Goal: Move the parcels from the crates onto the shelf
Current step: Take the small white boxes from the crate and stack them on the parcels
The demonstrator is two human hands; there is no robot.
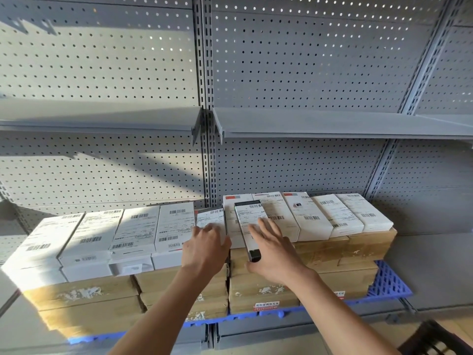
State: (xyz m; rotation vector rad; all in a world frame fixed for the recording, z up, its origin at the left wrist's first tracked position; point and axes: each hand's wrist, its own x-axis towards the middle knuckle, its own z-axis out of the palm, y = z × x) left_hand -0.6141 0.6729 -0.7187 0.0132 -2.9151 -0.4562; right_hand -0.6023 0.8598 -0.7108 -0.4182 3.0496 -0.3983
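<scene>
Nearest, two bare forearms reaching up: right hand [271, 249] flat, fingers straight, on the narrow white parcel [248, 226]; left hand [204, 248] open, pressing the neighbouring parcel [211, 217]. Placing step, seemingly: parcel lying on the white row atop brown cartons [263, 290] on the shelf [435, 265]. Next, probably pushing it straight into the gap.

Eleven white parcels [138, 234] lie in a row on top of stacked brown cartons [263, 290]. Two hands reach in, the left hand [204, 249] and the right hand [273, 254]. Two grey upper shelves [332, 124] hang above.
</scene>
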